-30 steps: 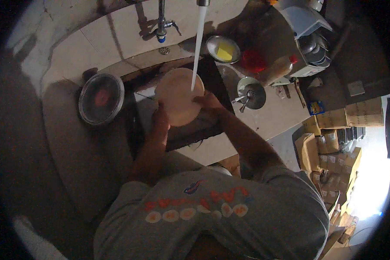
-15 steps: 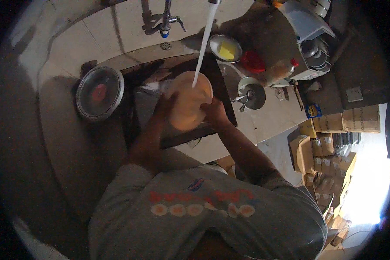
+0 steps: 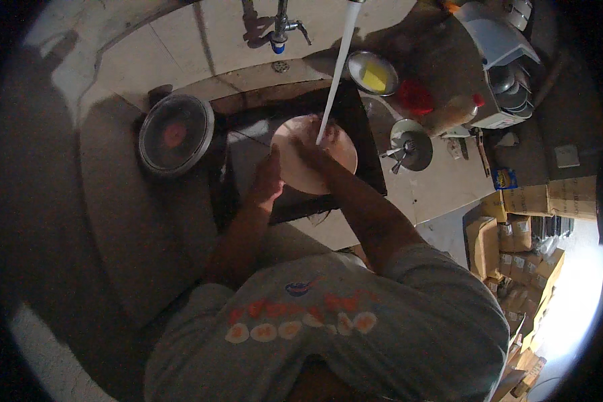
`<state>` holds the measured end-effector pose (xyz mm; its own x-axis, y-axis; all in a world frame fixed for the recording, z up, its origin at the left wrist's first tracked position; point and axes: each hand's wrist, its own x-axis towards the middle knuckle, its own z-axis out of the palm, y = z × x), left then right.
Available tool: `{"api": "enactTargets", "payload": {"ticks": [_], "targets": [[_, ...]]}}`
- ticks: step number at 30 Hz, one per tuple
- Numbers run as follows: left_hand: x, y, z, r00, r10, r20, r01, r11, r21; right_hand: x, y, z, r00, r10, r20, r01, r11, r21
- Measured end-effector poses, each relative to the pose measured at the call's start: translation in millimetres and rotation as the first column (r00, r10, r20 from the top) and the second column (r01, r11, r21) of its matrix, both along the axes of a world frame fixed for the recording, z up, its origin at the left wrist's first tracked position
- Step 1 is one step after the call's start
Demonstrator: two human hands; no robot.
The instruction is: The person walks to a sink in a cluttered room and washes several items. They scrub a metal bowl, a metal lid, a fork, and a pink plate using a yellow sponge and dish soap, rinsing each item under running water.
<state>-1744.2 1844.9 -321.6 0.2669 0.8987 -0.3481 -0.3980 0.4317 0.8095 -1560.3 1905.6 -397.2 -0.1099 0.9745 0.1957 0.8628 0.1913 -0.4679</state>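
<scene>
Over the dark sink basin [image 3: 238, 167], a round pale plate [image 3: 301, 175] is tilted under a stream of water [image 3: 338, 74]. My left hand [image 3: 269, 177] grips the plate's left edge, its thumb side against the rim. Across the upper face of the plate lies my right hand [image 3: 318, 147], fingers stretched out beneath the falling water and touching the surface. Part of the plate is hidden by the right hand and wrist. The running tap [image 3: 356, 1] shows only at the top edge of the view.
Left of the sink leans a round lid-like pan [image 3: 174, 134]. A second tap [image 3: 279, 33] hangs from the wall. To the right are a bowl with a yellow sponge [image 3: 375, 77], a red item [image 3: 415, 97], a bowl with cutlery [image 3: 414, 153], a bottle [image 3: 452, 117] and a dish rack [image 3: 516, 87].
My right hand has moved from the plate's right rim onto its face. The plate has turned and tilted, and the whole view has shifted a little, so fixed things appear further right.
</scene>
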Motion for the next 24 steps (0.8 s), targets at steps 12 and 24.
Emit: {"api": "enactTargets", "payload": {"ticks": [12, 24], "targets": [[-28.4, 3.3, -19.0, 0.928, 0.365, -0.078, -0.373, 0.915, -0.152, -6.1, -6.6, -8.1, 0.989, 0.083, 0.122, -0.095, 0.991, 0.091], [-49.9, 17.4, -37.0, 0.884, 0.228, 0.409, -0.256, 0.966, 0.016, 53.8, -42.6, 68.3, 0.870, 0.008, 0.492, -0.164, 0.947, 0.275]]}}
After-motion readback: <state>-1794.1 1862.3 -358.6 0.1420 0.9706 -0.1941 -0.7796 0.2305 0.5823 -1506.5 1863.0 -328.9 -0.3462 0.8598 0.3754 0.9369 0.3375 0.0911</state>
